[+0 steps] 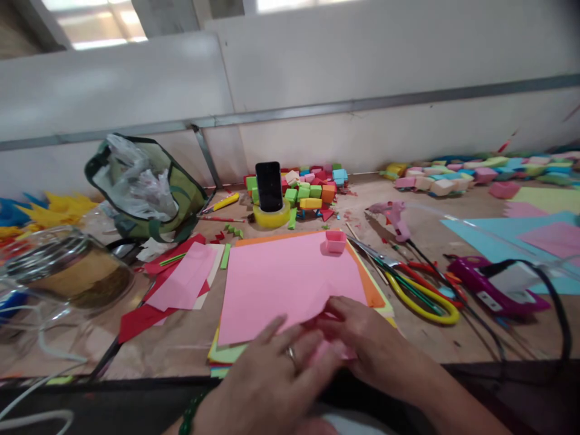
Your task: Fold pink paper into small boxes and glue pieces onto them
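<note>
My left hand and my right hand meet at the near edge of a stack of coloured sheets topped by a pink sheet. Both press on a small folded pink paper piece between them, with fingers bent over it. A ring shows on my left hand. A small folded pink paper box sits at the far edge of the pink sheet.
Yellow-handled scissors and red-handled scissors lie right of the stack. Two glue guns with cords lie further right. A phone stands in a yellow tape roll before a pile of folded paper boxes. A green bag and clear jar are on the left.
</note>
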### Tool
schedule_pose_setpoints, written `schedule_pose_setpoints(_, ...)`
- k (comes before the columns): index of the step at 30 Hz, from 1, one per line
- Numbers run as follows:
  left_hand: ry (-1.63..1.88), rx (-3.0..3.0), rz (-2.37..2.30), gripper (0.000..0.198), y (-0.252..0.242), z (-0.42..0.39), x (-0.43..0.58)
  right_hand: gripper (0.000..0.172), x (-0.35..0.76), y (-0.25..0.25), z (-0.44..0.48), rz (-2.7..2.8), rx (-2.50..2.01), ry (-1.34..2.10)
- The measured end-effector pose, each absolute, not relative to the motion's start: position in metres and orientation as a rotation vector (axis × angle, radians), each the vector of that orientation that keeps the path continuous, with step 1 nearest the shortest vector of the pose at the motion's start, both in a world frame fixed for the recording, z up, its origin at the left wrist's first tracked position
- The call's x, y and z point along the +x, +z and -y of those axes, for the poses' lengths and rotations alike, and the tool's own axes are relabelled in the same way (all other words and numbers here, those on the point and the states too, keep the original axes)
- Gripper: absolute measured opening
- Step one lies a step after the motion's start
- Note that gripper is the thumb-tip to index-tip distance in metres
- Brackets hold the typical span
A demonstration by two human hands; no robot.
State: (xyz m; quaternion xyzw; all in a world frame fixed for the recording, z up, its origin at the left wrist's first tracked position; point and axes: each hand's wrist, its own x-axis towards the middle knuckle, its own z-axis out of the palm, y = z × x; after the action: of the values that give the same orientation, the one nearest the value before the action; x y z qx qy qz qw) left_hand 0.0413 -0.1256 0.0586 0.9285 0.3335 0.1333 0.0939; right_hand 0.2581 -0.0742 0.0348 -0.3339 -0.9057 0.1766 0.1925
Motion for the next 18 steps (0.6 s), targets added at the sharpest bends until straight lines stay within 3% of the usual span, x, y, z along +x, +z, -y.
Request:
schedule_pose_setpoints(3, 0.257, 2.614, -1.306, 0.087, 0.055, 0.113, 0.038, 0.051, 0.262, 0.037, 0.075, 2.536, -0.959, 0.526)
schedule_pose_setpoints(7, 0.16, 2.516, -1.318, 0.097, 0.05, 0.108, 0.026, 0.057, 0.271, 0.037, 0.077, 2.546, -1.033, 0.674)
schedule_pose_setpoints(11, 0.202, 2.475, -1.252, 0.073, 0.047, 0.113, 0.019, 0.066, 0.277, 0.036, 0.076, 2.56, -1.102, 0.802)
schedule_pose_setpoints(14, 0.4, 2.288, -1.243, 0.037, 0.043, 0.113, 0.014, 0.065, 0.277, 0.035, 0.072, 2.532, -1.102, 0.872)
schedule_pose_setpoints(16, 0.568, 2.088, -1.288, 0.024, 0.04, 0.111, 0.012, 0.052, 0.275, 0.035, 0.069, 2.448, -1.119, 0.901)
schedule_pose_setpoints(18, 0.701, 1.935, -1.351, 0.027, 0.037, 0.107, 0.012, 0.029, 0.27, 0.034, 0.065, 2.331, -1.2, 0.903)
